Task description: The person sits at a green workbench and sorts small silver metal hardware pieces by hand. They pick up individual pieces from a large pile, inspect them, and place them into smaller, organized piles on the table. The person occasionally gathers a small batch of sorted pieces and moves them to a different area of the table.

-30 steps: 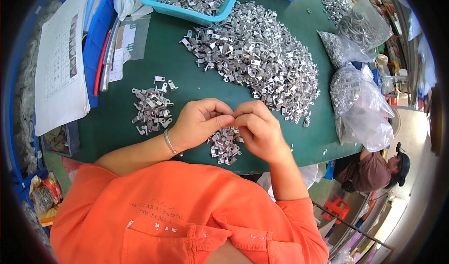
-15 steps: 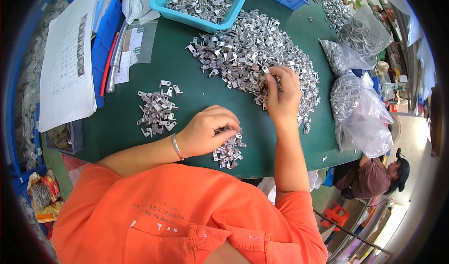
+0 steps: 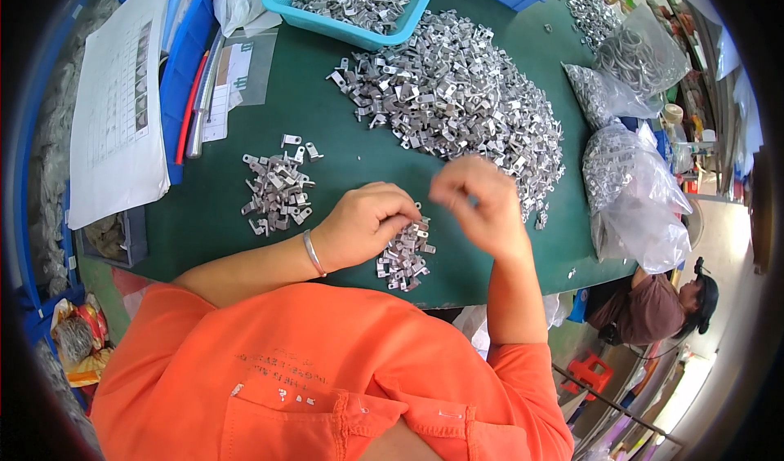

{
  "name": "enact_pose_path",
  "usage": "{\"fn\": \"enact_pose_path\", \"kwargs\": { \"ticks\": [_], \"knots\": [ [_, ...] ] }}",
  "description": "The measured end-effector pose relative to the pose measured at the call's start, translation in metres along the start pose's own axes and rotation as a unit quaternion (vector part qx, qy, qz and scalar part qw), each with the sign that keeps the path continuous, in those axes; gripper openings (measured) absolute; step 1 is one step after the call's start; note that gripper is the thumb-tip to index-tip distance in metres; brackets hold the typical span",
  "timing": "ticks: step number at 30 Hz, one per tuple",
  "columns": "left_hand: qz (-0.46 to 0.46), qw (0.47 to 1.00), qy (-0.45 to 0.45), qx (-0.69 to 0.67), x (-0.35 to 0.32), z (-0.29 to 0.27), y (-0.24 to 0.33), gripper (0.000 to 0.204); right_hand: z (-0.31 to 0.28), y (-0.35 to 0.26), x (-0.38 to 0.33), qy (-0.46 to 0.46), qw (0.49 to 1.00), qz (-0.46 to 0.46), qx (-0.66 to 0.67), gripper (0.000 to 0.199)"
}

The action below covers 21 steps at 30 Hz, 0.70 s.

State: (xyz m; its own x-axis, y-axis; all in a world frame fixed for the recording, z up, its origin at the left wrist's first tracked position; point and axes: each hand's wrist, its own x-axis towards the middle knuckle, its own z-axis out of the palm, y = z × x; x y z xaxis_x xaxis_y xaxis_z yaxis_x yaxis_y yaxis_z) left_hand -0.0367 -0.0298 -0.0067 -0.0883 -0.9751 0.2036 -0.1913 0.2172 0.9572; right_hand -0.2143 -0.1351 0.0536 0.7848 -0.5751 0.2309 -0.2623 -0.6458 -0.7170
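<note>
though i cannot tell whether the curled left hand [image 3: 359,226] or blurred right hand [image 3: 483,206] pinches anything, the small bracket pile [image 3: 403,258] lies near, between them, the large heap [image 3: 457,85] beyond the nearer right.

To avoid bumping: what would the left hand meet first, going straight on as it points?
The left hand would probably meet the right hand first, though one view leaves depth unclear.

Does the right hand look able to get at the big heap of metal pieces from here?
Probably yes: the right hand appears over or beside the near edge of the big heap, and no obstacle shows between them.
</note>
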Motion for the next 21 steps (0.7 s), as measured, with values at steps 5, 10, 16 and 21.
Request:
{"fn": "enact_pose_path", "kwargs": {
  "ticks": [5,10,16,21],
  "knots": [
    [0.053,0.998,-0.011,0.014,0.001,0.0,-0.002,0.009,0.011,0.033,0.043,0.197,0.955,-0.011,-0.219,0.019],
    [-0.015,0.999,0.035,-0.036,0.002,-0.002,0.004,0.011,0.011,0.031,0.04,0.223,0.965,0.075,-0.112,0.013],
    [-0.053,0.962,0.074,-0.259,-0.002,0.0,0.0,0.042,0.024,0.001,-0.004,0.093,0.823,0.296,0.475,0.018],
    [-0.084,0.95,0.063,-0.293,-0.004,-0.002,0.0,0.022,0.037,0.001,-0.022,0.079,0.725,0.313,0.608,0.018]
  ]
}}
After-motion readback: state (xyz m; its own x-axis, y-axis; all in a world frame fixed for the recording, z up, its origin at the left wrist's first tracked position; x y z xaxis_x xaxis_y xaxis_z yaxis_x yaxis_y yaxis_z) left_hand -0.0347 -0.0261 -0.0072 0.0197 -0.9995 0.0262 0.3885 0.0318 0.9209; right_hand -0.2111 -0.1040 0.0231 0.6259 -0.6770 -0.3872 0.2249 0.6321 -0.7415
